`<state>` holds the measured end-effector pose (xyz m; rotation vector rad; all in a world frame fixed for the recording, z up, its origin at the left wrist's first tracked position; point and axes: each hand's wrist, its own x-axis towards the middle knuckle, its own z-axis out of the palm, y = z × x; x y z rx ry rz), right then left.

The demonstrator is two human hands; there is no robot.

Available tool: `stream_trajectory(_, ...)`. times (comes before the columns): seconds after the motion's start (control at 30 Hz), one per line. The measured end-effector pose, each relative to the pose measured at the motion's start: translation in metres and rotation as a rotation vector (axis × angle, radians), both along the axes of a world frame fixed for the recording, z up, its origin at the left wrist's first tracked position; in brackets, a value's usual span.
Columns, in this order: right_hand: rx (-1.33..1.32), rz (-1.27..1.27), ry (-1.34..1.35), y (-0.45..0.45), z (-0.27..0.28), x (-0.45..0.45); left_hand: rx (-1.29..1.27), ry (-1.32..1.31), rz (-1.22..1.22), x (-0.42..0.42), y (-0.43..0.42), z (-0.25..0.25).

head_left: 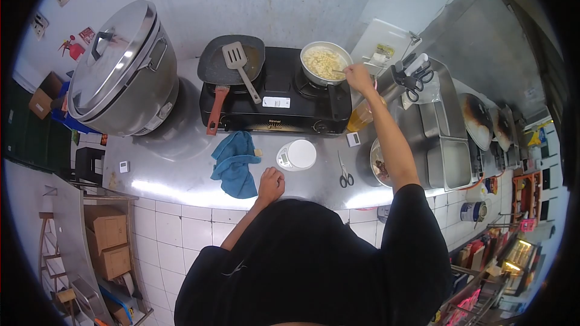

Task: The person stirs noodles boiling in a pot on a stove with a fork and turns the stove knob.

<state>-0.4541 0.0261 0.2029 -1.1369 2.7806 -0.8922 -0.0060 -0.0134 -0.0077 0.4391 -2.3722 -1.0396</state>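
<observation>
My right hand point(357, 77) is closed on the end of a thin metal utensil point(339, 72), whose other end goes into the food. That food, pale yellowish pieces point(320, 60), fills a small pan point(304, 71) on the right burner of the black gas stove point(241, 122). What kind of utensil it is, I cannot make out. My left hand point(270, 184) rests loosely closed at the counter's front edge with nothing visible in it. Between a white kitchen scale point(297, 156) and a blue cloth point(235, 163), it is near both but apart from them.
A square frying pan point(211, 66) with a slotted turner point(240, 66) across it sits on the left burner. Far left stands a large metal cooker point(130, 84). Scissors point(345, 175), a timer point(353, 139), a bottle of yellow liquid point(360, 117) and steel trays point(450, 166) lie rightward.
</observation>
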Motion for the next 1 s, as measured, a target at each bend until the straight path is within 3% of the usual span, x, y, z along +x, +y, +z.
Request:
stream_trajectory(0.27, -0.051, 0.083, -0.055, -0.02, -0.006, 0.003, 0.011, 0.006, -0.004, 0.001, 0.0, -0.001)
stream_trajectory(0.53, 0.158, -0.035, 0.337, -0.021, 0.064, 0.034, 0.034, 0.006, -0.009, 0.001, 0.0, 0.002)
stream_trajectory(0.67, 0.063, -0.03, 0.301, -0.023, 0.06, 0.042, 0.024, 0.007, -0.004, 0.001, -0.001, -0.001)
stream_trajectory(0.73, -0.01, 0.169, 0.251, -0.02, 0.038, 0.035, 0.031, 0.005, -0.007, 0.0, -0.001, -0.001)
stream_trajectory(0.83, 0.162, 0.113, 0.241, -0.011, 0.028, 0.038, 0.027, 0.011, -0.017, 0.001, -0.002, -0.001)
stream_trajectory(1.0, 0.173, 0.014, 0.281, -0.004, 0.038, 0.035, 0.019, 0.027, -0.01, 0.0, -0.001, -0.001)
